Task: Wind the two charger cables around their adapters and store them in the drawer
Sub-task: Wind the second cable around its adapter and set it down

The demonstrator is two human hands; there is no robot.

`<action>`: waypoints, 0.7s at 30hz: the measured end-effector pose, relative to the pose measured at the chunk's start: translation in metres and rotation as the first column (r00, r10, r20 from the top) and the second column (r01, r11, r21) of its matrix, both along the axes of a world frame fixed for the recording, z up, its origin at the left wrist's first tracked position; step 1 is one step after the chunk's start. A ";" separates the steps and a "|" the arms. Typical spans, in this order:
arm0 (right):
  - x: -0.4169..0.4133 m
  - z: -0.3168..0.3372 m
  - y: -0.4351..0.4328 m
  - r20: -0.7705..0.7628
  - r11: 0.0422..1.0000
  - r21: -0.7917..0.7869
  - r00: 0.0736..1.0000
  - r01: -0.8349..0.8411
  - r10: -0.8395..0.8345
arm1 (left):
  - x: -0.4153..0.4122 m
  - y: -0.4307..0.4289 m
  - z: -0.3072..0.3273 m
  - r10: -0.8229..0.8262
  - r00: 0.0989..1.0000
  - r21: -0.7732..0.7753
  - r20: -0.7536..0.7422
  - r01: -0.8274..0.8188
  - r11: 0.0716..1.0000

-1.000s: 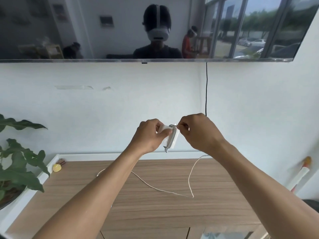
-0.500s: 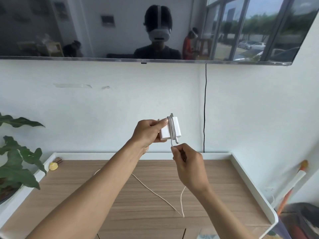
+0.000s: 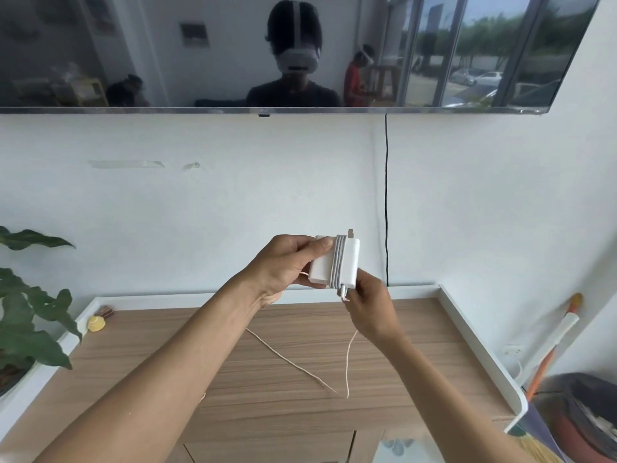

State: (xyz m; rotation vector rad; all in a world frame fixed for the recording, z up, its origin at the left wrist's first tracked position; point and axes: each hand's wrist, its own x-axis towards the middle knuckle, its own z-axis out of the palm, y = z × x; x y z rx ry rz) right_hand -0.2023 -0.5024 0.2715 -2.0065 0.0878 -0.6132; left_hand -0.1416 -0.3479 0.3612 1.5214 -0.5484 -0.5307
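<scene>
A white square charger adapter (image 3: 322, 269) is held in the air above the wooden cabinet top, gripped at its left side by my left hand (image 3: 287, 265). Several turns of white cable (image 3: 338, 262) circle its middle, and metal prongs stick up from its top right. My right hand (image 3: 369, 310) sits just below the adapter, pinching the cable where it leaves the wraps. The loose cable (image 3: 347, 365) hangs from that hand to the wood, and another stretch (image 3: 290, 360) trails left under my left forearm. A second adapter and the drawer are not in sight.
The wooden cabinet top (image 3: 273, 412) has a raised white rim (image 3: 474, 339). A small yellow object (image 3: 96, 323) lies in its back left corner beside a leafy plant (image 3: 30, 315). A wall-mounted TV (image 3: 200, 51) hangs above, with a black cord (image 3: 386, 195) down the wall. A broom (image 3: 554, 342) leans at right.
My right hand went from the adapter's top right down to its underside, laying cable around it. The left hand turned the adapter's flat face toward me. The loose cable on the wood has shortened.
</scene>
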 end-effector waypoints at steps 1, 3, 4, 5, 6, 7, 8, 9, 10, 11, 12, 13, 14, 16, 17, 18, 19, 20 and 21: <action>0.002 0.007 -0.006 -0.012 0.998 -0.069 1.000 -0.004 0.004 | 0.000 0.001 -0.001 -0.023 0.998 0.047 0.063 0.020 0.999; 0.005 0.022 -0.015 -0.052 0.980 -0.197 0.998 -0.034 0.024 | 0.000 0.004 -0.002 -0.054 0.982 0.142 0.182 0.028 0.990; 0.006 0.030 -0.019 -0.080 0.963 -0.264 0.996 -0.055 0.036 | 0.001 0.007 -0.003 -0.065 0.973 0.182 0.222 0.024 0.983; 0.007 0.038 -0.023 -0.117 0.942 -0.323 0.992 -0.088 0.052 | 0.002 0.009 -0.005 -0.075 0.964 0.219 0.254 0.018 0.975; 0.008 0.046 -0.026 -0.162 0.922 -0.369 0.985 -0.118 0.062 | 0.004 0.012 -0.008 -0.086 0.955 0.257 0.285 0.010 0.966; 0.010 0.054 -0.028 -0.206 0.904 -0.401 0.976 -0.148 0.068 | 0.006 0.014 -0.011 -0.097 0.944 0.293 0.314 0.001 0.956; 0.011 0.061 -0.030 -0.249 0.884 -0.434 0.966 -0.172 0.066 | 0.008 0.015 -0.014 -0.107 0.936 0.323 0.337 -0.008 0.946; 0.011 0.068 -0.030 -0.287 0.857 -0.476 0.956 -0.196 0.059 | 0.010 0.016 -0.017 -0.111 0.930 0.341 0.350 -0.016 0.940; 0.011 0.074 -0.030 -0.322 0.824 -0.523 0.946 -0.217 0.045 | 0.011 0.017 -0.019 -0.114 0.926 0.352 0.360 -0.022 0.936; 0.012 0.079 -0.029 -0.350 0.793 -0.563 0.936 -0.234 0.028 | 0.011 0.017 -0.019 -0.113 0.923 0.360 0.367 -0.029 0.932; 0.011 0.084 -0.027 -0.383 0.772 -0.583 0.924 -0.252 0.012 | 0.011 0.017 -0.020 -0.113 0.919 0.367 0.377 -0.036 0.929; 0.011 0.089 -0.026 -0.415 0.770 -0.577 0.910 -0.272 0.011 | 0.012 0.017 -0.020 -0.117 0.913 0.379 0.392 -0.044 0.924; 0.011 0.094 -0.025 -0.445 0.787 -0.543 0.895 -0.292 0.025 | 0.012 0.017 -0.020 -0.128 0.899 0.402 0.418 -0.057 0.914; 0.010 0.104 -0.023 -0.485 0.820 -0.479 0.873 -0.315 0.051 | 0.012 0.017 -0.020 -0.148 0.855 0.459 0.498 -0.115 0.881; 0.009 0.108 -0.021 -0.488 0.814 -0.492 0.872 -0.309 0.036 | 0.012 0.016 -0.020 -0.140 0.836 0.469 0.531 -0.152 0.870; 0.008 0.111 -0.018 -0.473 0.794 -0.534 0.881 -0.291 0.004 | 0.013 0.015 -0.020 -0.118 0.824 0.466 0.554 -0.190 0.864; 0.008 0.113 -0.014 -0.442 0.766 -0.586 0.897 -0.263 -0.030 | 0.012 0.014 -0.019 -0.088 0.812 0.456 0.576 -0.230 0.860; 0.007 0.114 -0.010 -0.403 0.737 -0.633 0.914 -0.236 -0.053 | 0.012 0.013 -0.018 -0.055 0.800 0.446 0.597 -0.275 0.852; 0.005 0.113 -0.006 -0.367 0.713 -0.669 0.927 -0.209 -0.072 | 0.012 0.011 -0.018 -0.017 0.787 0.436 0.617 -0.324 0.840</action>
